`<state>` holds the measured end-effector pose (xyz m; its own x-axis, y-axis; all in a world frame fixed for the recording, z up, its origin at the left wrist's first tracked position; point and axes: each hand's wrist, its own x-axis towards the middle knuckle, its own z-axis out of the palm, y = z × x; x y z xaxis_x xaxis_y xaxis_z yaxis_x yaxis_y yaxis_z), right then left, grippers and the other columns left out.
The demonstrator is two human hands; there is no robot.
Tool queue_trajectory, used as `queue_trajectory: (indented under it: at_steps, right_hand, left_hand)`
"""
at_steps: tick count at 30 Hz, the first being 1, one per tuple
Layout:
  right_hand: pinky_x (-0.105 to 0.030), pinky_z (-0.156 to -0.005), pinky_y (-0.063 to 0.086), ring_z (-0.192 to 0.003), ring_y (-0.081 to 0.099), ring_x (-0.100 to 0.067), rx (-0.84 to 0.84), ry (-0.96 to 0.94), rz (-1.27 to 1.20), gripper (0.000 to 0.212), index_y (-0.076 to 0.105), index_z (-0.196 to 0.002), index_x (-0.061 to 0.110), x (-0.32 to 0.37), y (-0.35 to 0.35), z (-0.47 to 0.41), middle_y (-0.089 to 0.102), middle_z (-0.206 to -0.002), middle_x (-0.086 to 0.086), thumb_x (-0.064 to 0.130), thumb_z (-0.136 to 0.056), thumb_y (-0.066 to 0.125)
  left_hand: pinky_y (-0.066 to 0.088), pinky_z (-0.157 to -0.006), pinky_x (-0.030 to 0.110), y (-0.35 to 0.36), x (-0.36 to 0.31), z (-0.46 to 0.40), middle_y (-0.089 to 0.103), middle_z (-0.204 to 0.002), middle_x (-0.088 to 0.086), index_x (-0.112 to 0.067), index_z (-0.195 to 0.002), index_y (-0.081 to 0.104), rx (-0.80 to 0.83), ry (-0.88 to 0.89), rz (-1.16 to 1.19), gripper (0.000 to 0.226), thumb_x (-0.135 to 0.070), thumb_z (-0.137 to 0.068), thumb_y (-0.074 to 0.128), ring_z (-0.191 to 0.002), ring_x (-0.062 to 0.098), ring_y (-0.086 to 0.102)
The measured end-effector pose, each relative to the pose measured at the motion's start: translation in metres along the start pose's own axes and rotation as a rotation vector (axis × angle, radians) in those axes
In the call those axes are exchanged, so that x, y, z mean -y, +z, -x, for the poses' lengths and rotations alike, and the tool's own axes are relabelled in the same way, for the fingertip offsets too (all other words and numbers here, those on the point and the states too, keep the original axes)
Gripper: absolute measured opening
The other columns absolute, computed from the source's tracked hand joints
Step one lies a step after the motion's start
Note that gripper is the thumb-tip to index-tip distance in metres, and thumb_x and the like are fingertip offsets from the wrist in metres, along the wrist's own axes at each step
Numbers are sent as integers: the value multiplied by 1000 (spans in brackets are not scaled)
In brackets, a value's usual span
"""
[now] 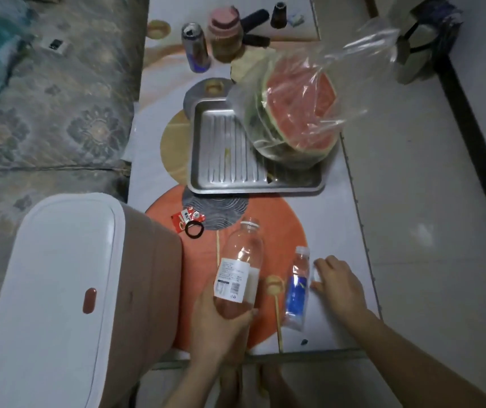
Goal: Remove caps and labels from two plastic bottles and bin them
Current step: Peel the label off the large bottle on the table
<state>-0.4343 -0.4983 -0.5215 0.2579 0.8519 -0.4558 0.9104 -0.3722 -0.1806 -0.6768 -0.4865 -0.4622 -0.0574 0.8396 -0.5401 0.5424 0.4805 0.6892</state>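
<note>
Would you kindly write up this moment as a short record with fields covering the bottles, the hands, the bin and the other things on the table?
larger bottle: clear, white label, cap still on, held at its base
smaller bottle: blue label, cap still on, lying on the table
left hand: gripping the larger bottle
right hand: open, resting beside the smaller bottle, holding nothing
bin: white lid closed, at the table's left
table extras: metal tray, bagged watermelon, black hair tie, red wrapper
</note>
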Motion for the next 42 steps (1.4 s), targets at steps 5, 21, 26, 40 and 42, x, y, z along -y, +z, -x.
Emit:
queue_trajectory:
  at_steps: [5, 21, 26, 40, 42]
  right_hand:
    - [-27, -76, 48, -94, 55, -18, -2, -31, 59, 30, 55, -108, 16, -6, 19, -7, 59, -109, -5, 32, -85, 64]
    - [-22, -76, 43, -99, 52, -14, -163, 120, -436, 79, 37, -136, 18, 45, 32, 43, 55, -115, 0, 58, -74, 65]
    - [-36, -86, 51, -113, 49, -23, -124, 262, -444, 89, 22, -141, 20, 70, 34, 25, 48, -122, -5, 46, -73, 73]
    - [-40, -104, 40, -123, 47, -25, 13, -445, -67, 53, 32, -138, 35, 23, -46, -91, 47, -142, 0, 25, -91, 54]
    - [-44, -108, 37, -128, 44, -28, 34, -470, -36, 54, 33, -140, 33, 18, -48, -97, 43, -147, -2, 27, -91, 55]
  left_hand:
    - [52, -86, 34, 6, 12, -11, 66, -106, -10, -29, -116, 58, -13, -10, 20, 75, -33, -49, 92, -98, 10, 62]
    - [47, -89, 34, 3, 18, -12, 64, -116, -4, -28, -124, 54, -32, -86, 60, 83, -37, -50, 91, -106, 19, 59]
    - [48, -93, 38, 2, 21, -12, 63, -119, -5, -29, -127, 52, -38, -87, 81, 88, -40, -49, 91, -108, 17, 58]
    - [48, -89, 34, 20, 22, -22, 65, -116, -5, -27, -125, 52, -85, -163, 184, 88, -39, -48, 92, -106, 16, 60]
    - [48, -87, 33, 24, 23, -24, 65, -115, -6, -28, -124, 52, -81, -183, 213, 86, -37, -48, 92, -104, 16, 60]
